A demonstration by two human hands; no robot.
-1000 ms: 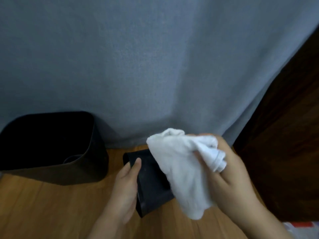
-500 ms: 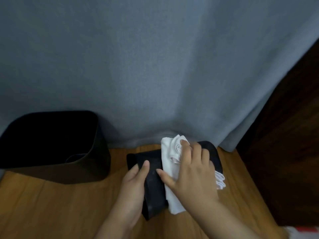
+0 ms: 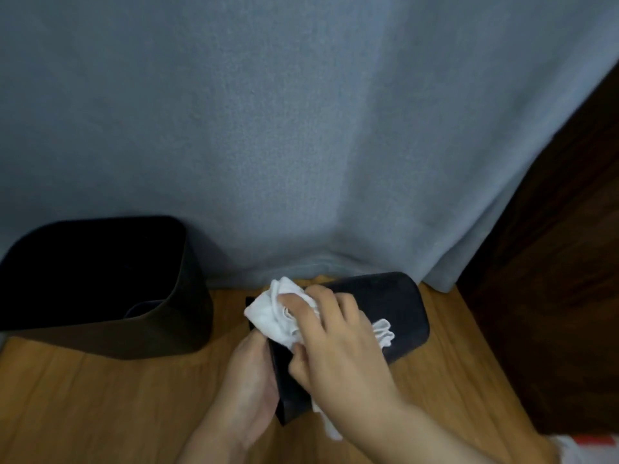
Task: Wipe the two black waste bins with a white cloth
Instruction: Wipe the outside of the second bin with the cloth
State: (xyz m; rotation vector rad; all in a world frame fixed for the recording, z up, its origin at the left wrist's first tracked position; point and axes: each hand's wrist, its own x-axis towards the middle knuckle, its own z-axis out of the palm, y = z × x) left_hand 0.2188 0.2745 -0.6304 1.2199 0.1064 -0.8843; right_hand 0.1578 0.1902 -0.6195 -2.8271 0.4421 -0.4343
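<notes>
Backdrop: grey-blue curtain fills the upper and middle frame, its hem reaching the wooden floor at lower centre.
Right edge: dark brown wooden panel runs down the right side of the frame.
Lower right corner: a scrap of something white with a red band, cut off by the frame; no writing can be read on it.
Large bin: black waste bin stands upright at middle left, mouth open to the camera, its far side against the curtain; no brand or label shows on it.
Small bin: smaller black bin lies tipped on its side at lower centre, near the curtain hem and well apart from the large bin; no marking is legible on its surface.
Cloth: white cloth is bunched on the small bin's upper side, with a frilled edge showing right of the knuckles and a tail hanging below the wrist.
Left hand: left hand grips the near end of the small bin, fingers closed around its edge, thumb up by the cloth.
Right hand: right hand presses the cloth down onto the bin, fingers curled and bunching the fabric.
Blur: whole frame is soft, so fine print cannot be told.
</notes>
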